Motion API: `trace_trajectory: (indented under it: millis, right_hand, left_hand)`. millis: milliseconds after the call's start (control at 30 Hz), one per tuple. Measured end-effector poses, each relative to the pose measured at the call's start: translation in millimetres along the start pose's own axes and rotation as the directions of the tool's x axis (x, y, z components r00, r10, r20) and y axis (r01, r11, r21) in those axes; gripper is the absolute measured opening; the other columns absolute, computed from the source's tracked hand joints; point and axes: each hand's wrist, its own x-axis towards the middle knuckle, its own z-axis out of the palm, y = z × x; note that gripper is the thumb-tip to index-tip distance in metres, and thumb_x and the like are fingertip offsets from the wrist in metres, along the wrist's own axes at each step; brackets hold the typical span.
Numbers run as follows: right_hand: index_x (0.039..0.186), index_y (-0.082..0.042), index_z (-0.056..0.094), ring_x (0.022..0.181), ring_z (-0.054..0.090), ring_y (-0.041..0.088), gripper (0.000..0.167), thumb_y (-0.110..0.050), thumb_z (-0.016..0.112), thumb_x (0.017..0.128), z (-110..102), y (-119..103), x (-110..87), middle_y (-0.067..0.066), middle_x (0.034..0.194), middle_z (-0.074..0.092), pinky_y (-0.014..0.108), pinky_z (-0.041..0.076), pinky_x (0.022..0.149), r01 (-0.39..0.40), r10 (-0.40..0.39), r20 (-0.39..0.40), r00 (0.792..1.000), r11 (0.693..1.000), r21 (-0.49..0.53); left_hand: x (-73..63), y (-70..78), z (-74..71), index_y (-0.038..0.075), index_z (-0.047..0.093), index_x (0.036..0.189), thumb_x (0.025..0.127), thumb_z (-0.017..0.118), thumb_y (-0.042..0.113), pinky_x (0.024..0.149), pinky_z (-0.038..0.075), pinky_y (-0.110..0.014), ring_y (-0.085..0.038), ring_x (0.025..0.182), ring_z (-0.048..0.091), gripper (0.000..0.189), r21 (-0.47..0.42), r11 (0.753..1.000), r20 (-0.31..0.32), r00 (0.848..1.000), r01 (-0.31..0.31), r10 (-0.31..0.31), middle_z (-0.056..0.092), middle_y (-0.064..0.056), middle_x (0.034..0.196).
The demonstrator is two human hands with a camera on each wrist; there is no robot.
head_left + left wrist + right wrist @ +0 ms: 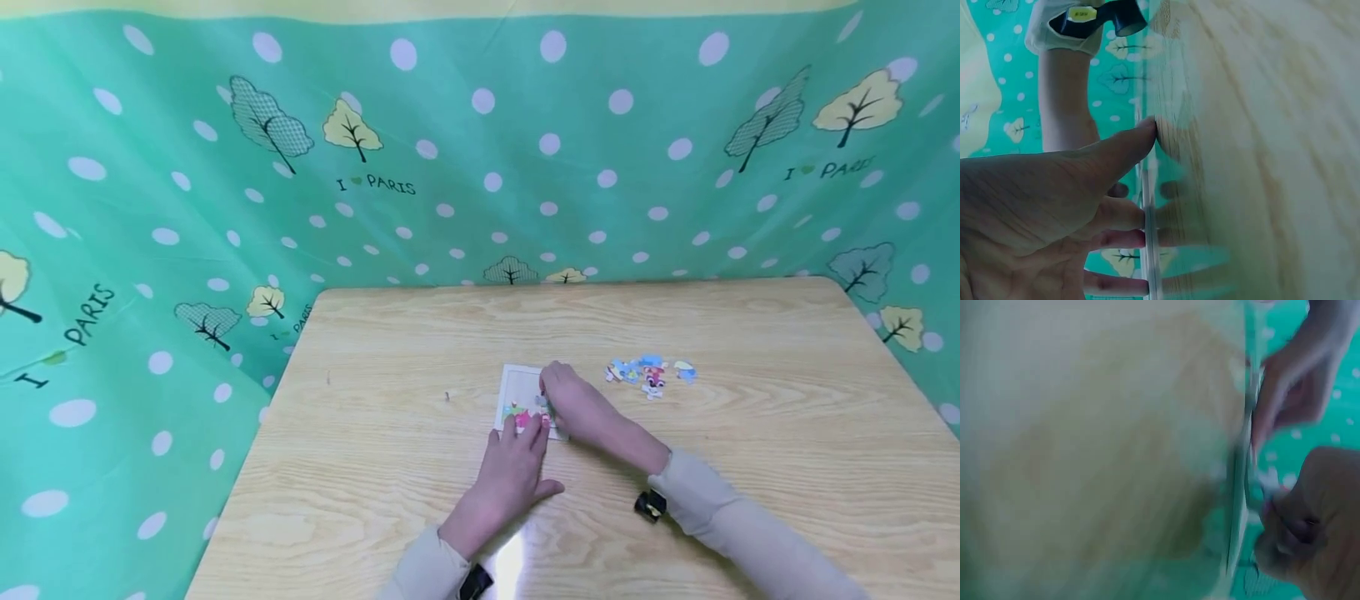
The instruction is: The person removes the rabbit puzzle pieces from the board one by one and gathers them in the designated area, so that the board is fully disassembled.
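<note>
A small white puzzle board [519,383] lies on the wooden table, with colourful pieces [520,416] along its near part. My left hand [507,477] rests its outstretched fingertips on the near edge and these pieces, thumb spread to the right. At the board's right side my right hand [581,408] pinches a puzzle piece [541,400], its picture mostly hidden by the fingers. The left wrist view shows the left fingers [1119,214] extended against the board's edge. Blurred in the right wrist view, the curled right hand [1316,519] is beside the board.
Several loose puzzle pieces [651,379] lie right of the board, some with blue and one with a reddish animal figure. A tiny dark bit [447,397] is on the wooden table [375,483] to the left. A green dotted curtain [465,125] hangs behind and at the sides.
</note>
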Motion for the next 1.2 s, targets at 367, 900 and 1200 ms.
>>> trace_trajectory:
  millis: [367,900,1200]
  right_hand:
    - [0.099,0.003,0.054,0.080,0.043,0.020,0.012,0.004,0.065,0.092,5,-3,5.9,0.008,0.089,0.044,0.019,0.044,0.047,0.217,-0.239,-0.020,0.971,0.911,-0.351]
    - [0.095,-0.002,0.057,0.079,0.052,0.018,0.015,0.013,0.056,0.092,-10,14,13.2,0.006,0.089,0.054,0.030,0.052,0.070,-0.227,0.176,0.177,0.968,0.914,0.335]
    - [0.093,-0.006,0.069,0.077,0.058,0.012,0.004,-0.004,0.072,0.093,-26,2,7.1,-0.002,0.086,0.062,0.030,0.056,0.073,-0.051,0.026,0.197,0.980,0.991,0.123]
  left_hand:
    - [3.8,-0.7,-3.4,0.008,0.044,0.157,0.092,0.055,0.073,0.102,0.052,-0.052,-0.033,0.137,0.047,0.092,0.033,0.999,0.009,0.999,0.033,-0.034,0.041,-0.004,0.162]
    - [0.8,-1.1,1.1,0.010,0.046,0.156,0.092,0.057,0.070,0.105,0.051,-0.052,-0.033,0.140,0.045,0.089,-0.020,1.000,0.044,0.999,0.024,-0.023,0.041,-0.002,0.162]
    - [-0.8,0.8,3.3,0.010,0.043,0.158,0.094,0.053,0.071,0.109,0.047,-0.054,-0.035,0.141,0.045,0.089,-0.013,1.000,0.032,0.999,0.006,-0.006,0.040,-0.003,0.163]
